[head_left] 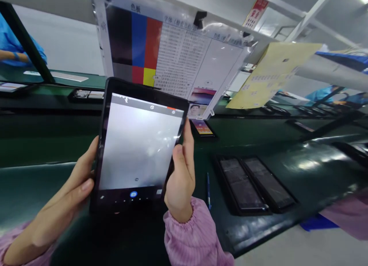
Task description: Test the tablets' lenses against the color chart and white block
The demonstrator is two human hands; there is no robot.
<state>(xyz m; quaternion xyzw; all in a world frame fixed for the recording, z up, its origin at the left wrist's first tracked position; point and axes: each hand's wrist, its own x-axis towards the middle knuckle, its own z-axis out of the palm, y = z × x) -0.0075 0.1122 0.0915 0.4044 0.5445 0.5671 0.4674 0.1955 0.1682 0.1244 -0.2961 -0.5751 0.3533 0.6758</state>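
A black tablet (pixel 138 143) is held upright above the dark green bench, its screen lit with a camera app and a pale, blurry picture. My left hand (pixel 70 197) grips its left edge, thumb in front and fingers partly hidden behind. On the right edge, my right hand (pixel 181 174) closes round the frame with its thumb over the front. Behind the tablet hangs a plastic-covered chart (pixel 178 62) with colour blocks, lines of text and small photos; the tablet's top overlaps its lower part.
Two dark tablets (pixel 241 181) lie side by side on the bench (pixel 313 158), near a blue pen (pixel 208 191). A small lit device (pixel 202 128) lies under the chart. A yellow sheet (pixel 270 76) hangs to the right. Co-workers in blue sleeves (pixel 21 43) are across the line; a pink sleeve (pixel 349 216) shows at right.
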